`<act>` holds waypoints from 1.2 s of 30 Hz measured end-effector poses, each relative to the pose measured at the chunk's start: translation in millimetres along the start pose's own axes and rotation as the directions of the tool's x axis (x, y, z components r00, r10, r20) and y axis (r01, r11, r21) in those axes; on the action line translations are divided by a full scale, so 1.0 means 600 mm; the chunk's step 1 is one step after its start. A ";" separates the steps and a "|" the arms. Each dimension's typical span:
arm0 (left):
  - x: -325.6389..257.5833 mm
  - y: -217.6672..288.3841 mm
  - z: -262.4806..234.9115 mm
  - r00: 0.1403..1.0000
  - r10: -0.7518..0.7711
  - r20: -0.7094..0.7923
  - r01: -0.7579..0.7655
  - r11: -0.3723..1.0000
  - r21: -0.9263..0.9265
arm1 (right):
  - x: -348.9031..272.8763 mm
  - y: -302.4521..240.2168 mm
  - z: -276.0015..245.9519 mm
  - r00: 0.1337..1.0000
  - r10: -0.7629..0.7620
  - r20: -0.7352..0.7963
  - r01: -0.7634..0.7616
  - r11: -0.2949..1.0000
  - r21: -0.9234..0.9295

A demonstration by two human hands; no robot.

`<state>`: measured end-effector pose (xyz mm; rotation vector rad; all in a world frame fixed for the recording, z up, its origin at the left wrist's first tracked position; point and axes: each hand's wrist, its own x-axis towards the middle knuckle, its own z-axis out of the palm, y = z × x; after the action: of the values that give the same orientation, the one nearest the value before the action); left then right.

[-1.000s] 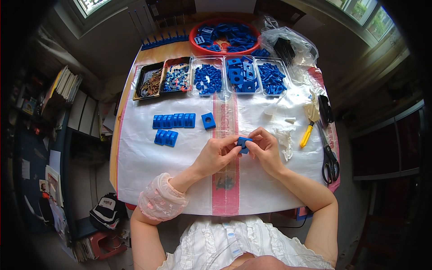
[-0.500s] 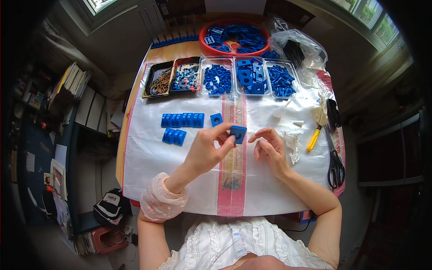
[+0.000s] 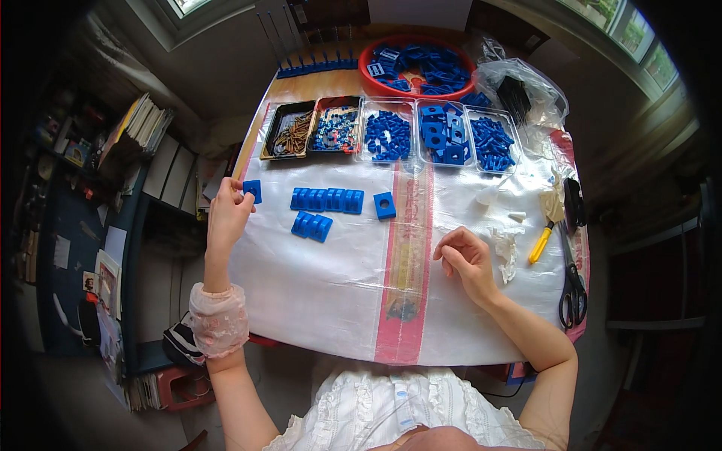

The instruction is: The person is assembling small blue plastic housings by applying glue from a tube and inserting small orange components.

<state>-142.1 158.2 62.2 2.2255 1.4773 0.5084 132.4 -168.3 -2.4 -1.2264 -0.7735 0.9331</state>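
At the left edge of a covered table (image 3: 323, 86), a person's left hand (image 3: 228, 214) is raised, forearm nearly vertical in the view, its grip closed on one blue piece (image 3: 256, 188) pinched between thumb and fingers. The right hand (image 3: 468, 255) hovers or rests over the sheet (image 3: 316, 301), which it is hard to tell, fingers loosely curled, its grip slack with nothing visible inside.

Between them are six ridged blue blocks (image 3: 335, 199), four in one row and two nearer the person, plus a single blue block with a round hole (image 3: 385, 205) to their right. Behind stand two black trays (image 3: 289, 113) and three clear ones, backed by one red basin (image 3: 391, 92). One yellow-handled tool (image 3: 540, 246) and one pair of scissors (image 3: 573, 304) lie at right.
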 end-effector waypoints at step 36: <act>0.048 -0.050 0.033 0.979 -0.021 0.205 0.038 0.996 -0.080 | -0.001 0.001 0.000 0.999 0.025 0.038 -0.024 0.999 -0.034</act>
<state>-144.5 192.4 31.8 2.1182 1.3565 0.3153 132.3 -168.7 -2.9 -1.2526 -0.8092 0.9700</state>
